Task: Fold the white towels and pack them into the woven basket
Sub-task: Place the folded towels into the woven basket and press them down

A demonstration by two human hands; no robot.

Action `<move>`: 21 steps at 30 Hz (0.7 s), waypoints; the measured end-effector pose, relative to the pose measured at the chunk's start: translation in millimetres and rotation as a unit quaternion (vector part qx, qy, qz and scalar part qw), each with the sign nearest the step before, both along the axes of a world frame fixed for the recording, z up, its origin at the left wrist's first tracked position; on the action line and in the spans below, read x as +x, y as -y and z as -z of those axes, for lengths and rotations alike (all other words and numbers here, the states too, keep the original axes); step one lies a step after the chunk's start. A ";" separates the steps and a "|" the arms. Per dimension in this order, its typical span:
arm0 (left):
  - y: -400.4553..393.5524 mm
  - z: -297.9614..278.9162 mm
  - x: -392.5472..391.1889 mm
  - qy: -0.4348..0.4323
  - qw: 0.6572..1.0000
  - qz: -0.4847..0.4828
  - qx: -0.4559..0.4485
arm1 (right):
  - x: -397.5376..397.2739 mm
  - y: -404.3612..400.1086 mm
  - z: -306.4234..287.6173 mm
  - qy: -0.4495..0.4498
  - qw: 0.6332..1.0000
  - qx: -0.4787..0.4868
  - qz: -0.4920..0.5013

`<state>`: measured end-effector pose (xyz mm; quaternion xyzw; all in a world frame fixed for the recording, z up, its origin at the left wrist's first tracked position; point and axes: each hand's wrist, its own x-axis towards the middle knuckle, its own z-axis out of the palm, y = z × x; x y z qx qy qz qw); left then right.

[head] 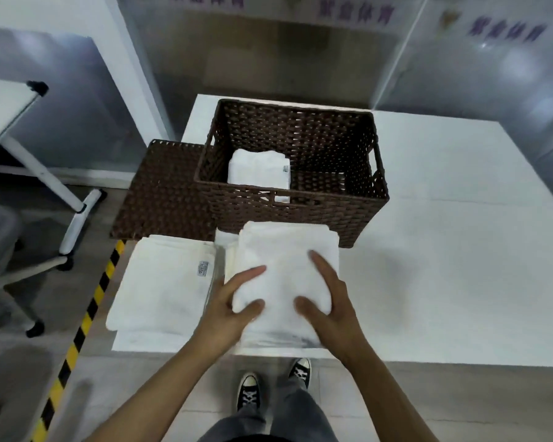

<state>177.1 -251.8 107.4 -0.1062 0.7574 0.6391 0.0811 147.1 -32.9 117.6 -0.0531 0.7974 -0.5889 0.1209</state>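
Note:
A folded white towel (284, 266) lies on the white table (444, 250) just in front of the dark brown woven basket (358, 173). My left hand (233, 307) grips its near left edge, thumb on top. My right hand (329, 301) holds the near right part, index finger stretched over the top and thumb pressing the cloth. Inside the basket, at its left side, sits one folded white towel (259, 169). A stack of flat white towels (163, 288) with a small label lies at the table's left corner.
The basket's woven lid (163, 193) lies flat to the left of the basket, overhanging the table edge. Black-and-yellow floor tape (77, 330) runs along the left. An office chair base (29, 266) and a desk leg stand further left. My shoes show below the table edge.

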 end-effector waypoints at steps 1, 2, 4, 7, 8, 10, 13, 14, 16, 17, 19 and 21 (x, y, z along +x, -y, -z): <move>2.8 -15.3 -4.9 -0.017 1.000 -0.007 -0.005 | -7.9 2.6 -14.3 -0.024 1.000 -0.005 -0.007; 5.6 -30.6 -9.4 -0.029 0.999 -0.013 -0.009 | -15.1 4.9 -27.7 -0.046 0.999 -0.007 -0.011; 12.1 -58.2 -18.2 -0.058 0.998 -0.021 -0.018 | -28.7 9.7 -51.4 -0.075 0.997 -0.002 -0.014; 20.7 -93.8 -34.7 -0.096 0.995 -0.024 -0.026 | -49.0 16.1 -80.1 -0.101 0.995 -0.005 -0.016; 21.6 -104.7 -41.4 -0.108 0.993 -0.025 -0.026 | -56.9 17.5 -89.0 -0.111 0.994 -0.008 -0.019; 21.9 -123.1 -58.4 -0.129 0.991 -0.029 -0.024 | -75.7 18.6 -109.4 -0.134 0.991 -0.016 -0.025; 20.3 -149.0 -96.6 -0.165 0.985 -0.032 -0.024 | -114.0 16.3 -140.7 -0.164 0.986 -0.017 -0.031; 18.7 -157.0 -111.7 -0.176 0.983 -0.031 -0.025 | -128.5 14.7 -149.4 -0.173 0.984 -0.016 -0.033; 13.4 -169.0 -144.2 -0.185 0.982 -0.022 -0.016 | -158.5 9.0 -161.3 -0.186 0.982 -0.017 -0.035; 9.3 -173.5 -160.5 -0.187 0.982 -0.013 -0.003 | -173.5 4.6 -164.6 -0.190 0.981 -0.014 -0.033; -1.2 -178.2 -194.1 -0.188 0.982 0.010 0.024 | -204.2 -6.3 -165.8 -0.190 0.982 -0.010 -0.023; -12.4 -174.5 -225.4 -0.176 0.984 0.030 0.029 | -233.2 -17.5 -159.3 -0.174 0.985 -0.003 -0.016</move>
